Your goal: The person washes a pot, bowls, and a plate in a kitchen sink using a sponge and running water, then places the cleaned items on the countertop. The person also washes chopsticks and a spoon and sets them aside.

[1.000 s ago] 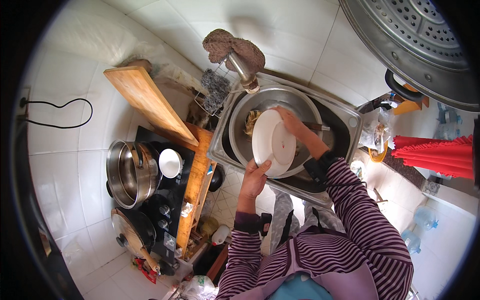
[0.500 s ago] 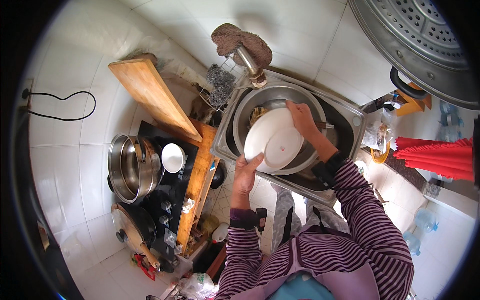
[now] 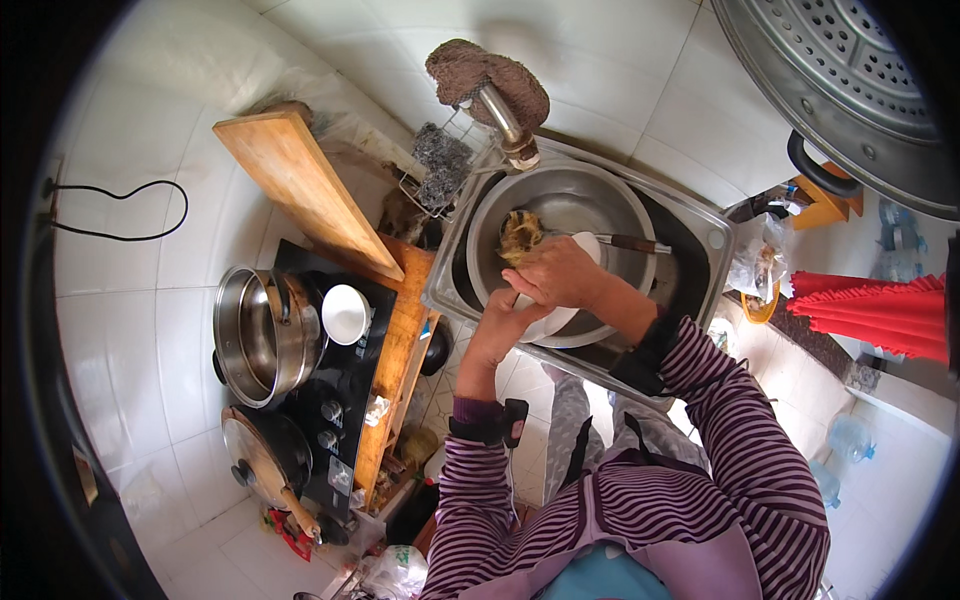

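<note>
A white plate is tilted over the round metal basin that stands in the sink. My left hand grips its near left rim, the thumb toward the right hand. Across the plate's middle lies my right hand, fingers curled closed at the left rim against my left hand. It hides much of the plate; whether anything else is under those fingers cannot be seen. In the basin rests a scrubbing brush with a frayed yellowish head and a brown and metal handle pointing right.
The steel sink has a faucet with a brown cloth over it. Steel scourers sit in a wire rack beside it. Left are a cutting board, a pot, a white bowl and a lidded pan. A steamer is upper right.
The plate has turned more edge-on and moved nearer to me, uncovering the brush in the basin. My right hand has come from the plate's far rim to beside my left hand.
</note>
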The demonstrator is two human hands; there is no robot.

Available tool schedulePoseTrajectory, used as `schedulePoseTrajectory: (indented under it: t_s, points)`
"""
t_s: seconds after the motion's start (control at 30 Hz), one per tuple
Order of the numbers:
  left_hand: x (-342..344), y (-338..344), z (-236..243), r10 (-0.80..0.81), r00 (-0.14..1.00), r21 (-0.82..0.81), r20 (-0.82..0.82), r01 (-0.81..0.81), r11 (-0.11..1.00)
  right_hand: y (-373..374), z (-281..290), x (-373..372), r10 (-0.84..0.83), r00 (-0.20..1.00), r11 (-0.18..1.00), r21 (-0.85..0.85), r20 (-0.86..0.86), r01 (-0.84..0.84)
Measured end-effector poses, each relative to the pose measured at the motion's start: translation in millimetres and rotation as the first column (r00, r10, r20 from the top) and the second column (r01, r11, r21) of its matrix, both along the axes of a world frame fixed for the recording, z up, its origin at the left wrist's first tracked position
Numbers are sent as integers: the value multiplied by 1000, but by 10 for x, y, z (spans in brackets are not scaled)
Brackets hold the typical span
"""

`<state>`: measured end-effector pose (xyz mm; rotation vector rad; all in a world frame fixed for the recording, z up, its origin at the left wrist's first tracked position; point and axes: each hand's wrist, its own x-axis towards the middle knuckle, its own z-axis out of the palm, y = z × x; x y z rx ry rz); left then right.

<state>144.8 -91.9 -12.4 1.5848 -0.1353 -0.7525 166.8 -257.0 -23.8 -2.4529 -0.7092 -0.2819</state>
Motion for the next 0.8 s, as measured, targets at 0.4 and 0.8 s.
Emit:
schedulePoseTrajectory:
  t_s: [0.4,0.8]
  points:
    - [-268,373,-444,491,794,-514,-358,-607,607,-475,-1943,-324,-247,557,591,332,-793,735]
    - [-328,528,-886,608,659,-461,-442,-749,476,-355,-3797,-280,-268,567,13,586,-779,810]
